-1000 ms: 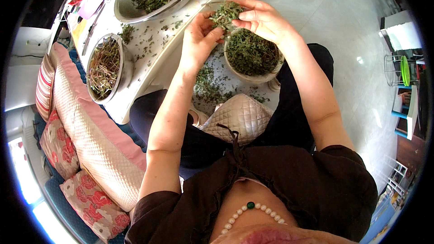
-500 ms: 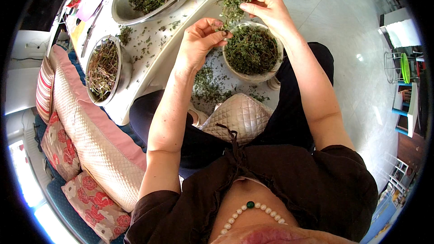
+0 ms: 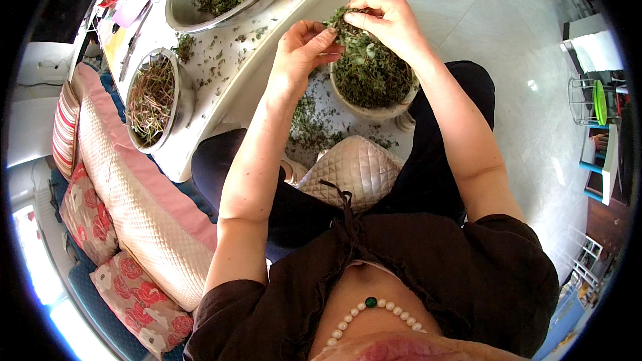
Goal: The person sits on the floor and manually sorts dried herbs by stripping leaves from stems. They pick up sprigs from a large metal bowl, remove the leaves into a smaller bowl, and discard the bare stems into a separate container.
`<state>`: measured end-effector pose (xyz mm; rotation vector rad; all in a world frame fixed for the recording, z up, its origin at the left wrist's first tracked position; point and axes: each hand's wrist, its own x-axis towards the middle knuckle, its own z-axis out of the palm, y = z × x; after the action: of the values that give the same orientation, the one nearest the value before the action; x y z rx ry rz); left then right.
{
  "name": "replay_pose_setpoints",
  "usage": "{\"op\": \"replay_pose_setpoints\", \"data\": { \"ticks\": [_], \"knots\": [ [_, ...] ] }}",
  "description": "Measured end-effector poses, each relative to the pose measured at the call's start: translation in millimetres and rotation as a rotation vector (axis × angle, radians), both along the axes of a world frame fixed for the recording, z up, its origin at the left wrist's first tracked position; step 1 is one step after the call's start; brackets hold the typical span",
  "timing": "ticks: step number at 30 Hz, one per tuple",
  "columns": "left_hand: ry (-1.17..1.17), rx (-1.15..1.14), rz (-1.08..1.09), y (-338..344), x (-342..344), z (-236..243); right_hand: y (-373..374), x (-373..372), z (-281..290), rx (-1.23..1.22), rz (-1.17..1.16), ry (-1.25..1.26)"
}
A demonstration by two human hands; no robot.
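Observation:
A small bunch of leafy green herb sprigs [image 3: 359, 44] is between my two hands, above a pale round tub [image 3: 374, 115]. My right hand [image 3: 388, 21] pinches its upper end between thumb and fingers. From the left, my left hand [image 3: 299, 48] closes thumb and forefinger on the bunch, with the other fingers partly curled. Loose green leaves [image 3: 373, 83] fill the tub below, which stands between my knees. The bunch covers part of the tub's far rim.
On the white table [image 3: 217, 110] at left stand a container of bare stems [image 3: 148, 103] and a large metal basin [image 3: 224, 25] holding more herbs. Leaf bits lie scattered on the table and on the floor [image 3: 311, 124]. A sofa with cushions [image 3: 144, 304] is at left.
The bunch has come down closer to the tub and now hangs between both hands. My left hand has risen slightly and my right hand has shifted a little left.

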<state>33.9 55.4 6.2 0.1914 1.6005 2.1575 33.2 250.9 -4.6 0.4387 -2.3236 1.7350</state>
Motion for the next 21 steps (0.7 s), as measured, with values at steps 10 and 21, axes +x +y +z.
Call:
{"op": "replay_pose_setpoints", "data": {
  "ticks": [10,21],
  "knots": [
    [0.254,-0.109,-0.016,-9,-13,-9,-2,5,1,-0.433,0.016,-0.375],
    [0.26,-0.361,-0.002,-2,0,-2,-2,0,-6,-0.139,-0.086,-0.153]
  ]
}}
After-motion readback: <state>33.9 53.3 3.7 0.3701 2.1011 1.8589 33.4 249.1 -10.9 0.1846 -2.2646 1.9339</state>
